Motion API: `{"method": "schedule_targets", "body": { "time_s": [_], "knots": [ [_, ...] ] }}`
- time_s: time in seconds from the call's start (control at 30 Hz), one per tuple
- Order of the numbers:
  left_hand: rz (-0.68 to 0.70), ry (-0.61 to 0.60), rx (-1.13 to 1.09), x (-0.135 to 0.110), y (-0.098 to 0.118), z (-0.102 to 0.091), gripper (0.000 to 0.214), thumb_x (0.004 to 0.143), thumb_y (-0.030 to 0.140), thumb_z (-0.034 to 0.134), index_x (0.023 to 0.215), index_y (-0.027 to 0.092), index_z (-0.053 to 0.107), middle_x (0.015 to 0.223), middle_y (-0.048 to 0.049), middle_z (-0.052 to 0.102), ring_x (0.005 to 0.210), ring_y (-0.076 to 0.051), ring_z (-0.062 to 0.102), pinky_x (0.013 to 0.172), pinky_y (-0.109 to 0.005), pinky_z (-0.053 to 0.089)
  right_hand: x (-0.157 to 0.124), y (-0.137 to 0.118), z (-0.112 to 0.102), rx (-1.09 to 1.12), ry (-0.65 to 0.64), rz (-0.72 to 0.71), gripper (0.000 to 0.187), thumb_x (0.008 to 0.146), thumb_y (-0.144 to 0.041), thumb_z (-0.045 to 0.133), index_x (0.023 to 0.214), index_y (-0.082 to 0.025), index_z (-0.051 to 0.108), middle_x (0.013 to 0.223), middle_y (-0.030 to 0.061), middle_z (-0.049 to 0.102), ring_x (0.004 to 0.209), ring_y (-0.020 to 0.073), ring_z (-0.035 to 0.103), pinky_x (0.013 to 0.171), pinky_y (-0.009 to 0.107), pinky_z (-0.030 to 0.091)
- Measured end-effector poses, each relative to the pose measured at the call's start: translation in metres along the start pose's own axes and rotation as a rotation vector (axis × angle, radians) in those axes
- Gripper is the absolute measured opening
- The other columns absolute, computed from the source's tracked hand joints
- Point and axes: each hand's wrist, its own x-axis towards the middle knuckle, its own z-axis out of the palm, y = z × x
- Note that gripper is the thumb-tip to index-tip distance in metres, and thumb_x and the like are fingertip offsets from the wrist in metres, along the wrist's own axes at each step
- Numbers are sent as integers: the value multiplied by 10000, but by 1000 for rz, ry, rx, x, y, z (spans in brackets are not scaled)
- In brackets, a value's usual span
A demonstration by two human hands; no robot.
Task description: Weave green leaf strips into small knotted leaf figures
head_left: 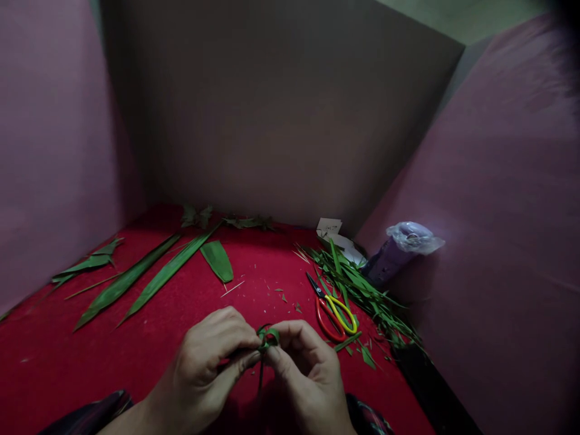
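Both of my hands meet low in the middle of the view over a red cloth (136, 338). My left hand (208, 362) and my right hand (303, 368) pinch a small folded knot of green leaf strip (267, 337) between their fingertips. A thin end of the strip hangs down between the hands. Fingers of both hands are closed on the leaf.
Long green leaves (149, 278) lie on the cloth at the left. A heap of leaf trimmings (357, 284) lies at the right, with red and yellow-handled scissors (335, 311) beside it. A purple bottle wrapped in plastic (399, 248) and white paper (330, 229) sit by the brown board walls.
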Motion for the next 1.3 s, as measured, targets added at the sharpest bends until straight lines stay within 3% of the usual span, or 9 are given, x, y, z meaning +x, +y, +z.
{"method": "schedule_targets", "body": {
  "time_s": [0.17, 0.27, 0.37, 0.63, 0.93, 1.17, 1.3],
  "knots": [
    [25, 2, 37, 0, 0, 0, 137, 815, 28, 554, 823, 138, 633, 664, -40, 637, 622, -160, 573, 552, -266, 459, -4, 2, -4, -494, -7, -483, 175, 829, -77, 539, 946, -186, 608, 754, 30, 631, 668, 148, 578, 601, 253, 446],
    [-32, 1, 35, 0, 1, 0, 142, 822, 44, 550, 810, 152, 641, 670, -34, 636, 620, -157, 577, 551, -260, 464, -1, 0, -5, -581, -15, -648, 199, 824, -26, 512, 935, -174, 586, 721, 35, 613, 637, 148, 549, 569, 255, 421],
    [-76, -22, 57, 1, 2, -2, 128, 831, 70, 549, 803, 158, 640, 677, -34, 635, 628, -159, 584, 561, -261, 468, 2, 1, -5, -611, -15, -696, 180, 826, -18, 496, 889, -165, 579, 681, 36, 588, 608, 147, 518, 545, 259, 393],
    [54, -18, 168, 2, 3, -3, 154, 846, 52, 507, 809, 158, 612, 646, -37, 614, 621, -170, 532, 562, -283, 418, 9, 4, -10, -670, -71, -749, 197, 828, 6, 462, 864, -174, 534, 662, 25, 553, 591, 144, 478, 548, 271, 357],
    [81, -38, 257, -5, -4, 0, 153, 846, 43, 516, 769, 158, 580, 637, -33, 612, 610, -164, 492, 578, -292, 393, 11, 8, -15, -908, -101, -863, 189, 837, -10, 442, 876, -142, 571, 703, 78, 569, 641, 171, 473, 551, 281, 379],
    [-8, -35, 127, 0, 5, -2, 145, 845, 59, 507, 814, 153, 613, 655, -49, 627, 602, -166, 566, 547, -264, 449, 9, 10, -15, -889, -133, -880, 209, 821, -2, 439, 917, -146, 554, 707, 71, 572, 636, 173, 466, 551, 288, 375],
    [14, -26, 124, 0, 5, -2, 167, 836, 53, 507, 789, 150, 635, 622, -54, 629, 573, -171, 569, 529, -267, 452, 9, 11, -14, -893, -132, -883, 195, 859, -30, 405, 904, -159, 544, 673, 52, 565, 610, 165, 462, 543, 284, 358]
  ]
}}
